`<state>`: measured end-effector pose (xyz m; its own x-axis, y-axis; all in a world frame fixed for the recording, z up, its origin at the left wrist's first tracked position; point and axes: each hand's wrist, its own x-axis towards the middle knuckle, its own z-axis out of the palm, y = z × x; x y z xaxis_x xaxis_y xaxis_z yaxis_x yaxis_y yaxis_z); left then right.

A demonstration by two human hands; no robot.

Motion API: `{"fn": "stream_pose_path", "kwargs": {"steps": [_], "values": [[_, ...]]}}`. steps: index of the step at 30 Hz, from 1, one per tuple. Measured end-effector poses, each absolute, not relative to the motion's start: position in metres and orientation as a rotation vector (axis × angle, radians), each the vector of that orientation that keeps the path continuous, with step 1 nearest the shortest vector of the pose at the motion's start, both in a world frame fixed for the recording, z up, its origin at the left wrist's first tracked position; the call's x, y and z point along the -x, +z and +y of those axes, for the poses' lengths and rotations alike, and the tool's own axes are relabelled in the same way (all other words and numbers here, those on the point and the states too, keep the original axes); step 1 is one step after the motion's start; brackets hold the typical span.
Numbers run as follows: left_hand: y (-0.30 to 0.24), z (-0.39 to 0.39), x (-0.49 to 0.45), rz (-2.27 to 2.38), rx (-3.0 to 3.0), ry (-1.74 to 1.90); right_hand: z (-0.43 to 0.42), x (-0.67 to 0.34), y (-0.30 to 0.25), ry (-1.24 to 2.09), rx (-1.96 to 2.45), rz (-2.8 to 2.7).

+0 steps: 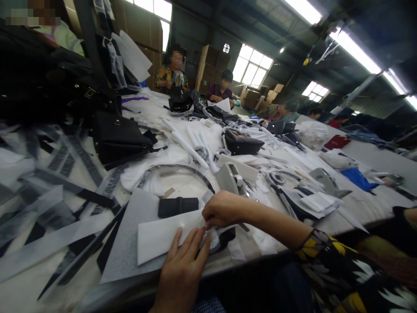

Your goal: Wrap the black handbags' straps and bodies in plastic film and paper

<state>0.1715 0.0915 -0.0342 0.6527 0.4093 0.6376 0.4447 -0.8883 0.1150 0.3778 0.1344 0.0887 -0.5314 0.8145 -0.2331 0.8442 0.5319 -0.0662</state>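
Note:
A folded white padding sheet [159, 239] lies at the table's near edge, on top of a larger grey sheet [120, 256]. My left hand [184, 271] rests flat on its lower right part, fingers stretched and slightly apart. At the sheet's right end my right hand [223, 211] is closed in a pinch beside the left fingertips; what sits between its fingers is hidden. Crinkled clear plastic and a black piece [227, 236] show just below that hand. Directly behind the white sheet is a small black pouch-like piece [178, 207] with a band across its middle.
Plastic-wrapped dark strips [74, 187] cover the left side. Black handbags [120, 137] and another black bag [244, 142] stand farther back. A wrapped curved handle [176, 169] lies behind the pouch. Several people sit along the far side. White wrapping litters the table [94, 291].

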Motion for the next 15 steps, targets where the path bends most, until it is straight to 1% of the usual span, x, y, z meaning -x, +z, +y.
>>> {"fn": "stream_pose_path", "kwargs": {"steps": [4,11,15], "values": [[-0.038,0.088,-0.174,-0.836,2.826,-1.177,0.154,-0.365,0.089,-0.243,-1.267,2.442],[-0.04,0.088,-0.18,-0.809,2.781,-1.4,0.179,-0.343,0.098,-0.269,-1.08,2.142],[-0.042,0.088,-0.179,-0.802,2.822,-1.362,0.183,-0.345,0.096,-0.242,-1.098,2.163]]}}
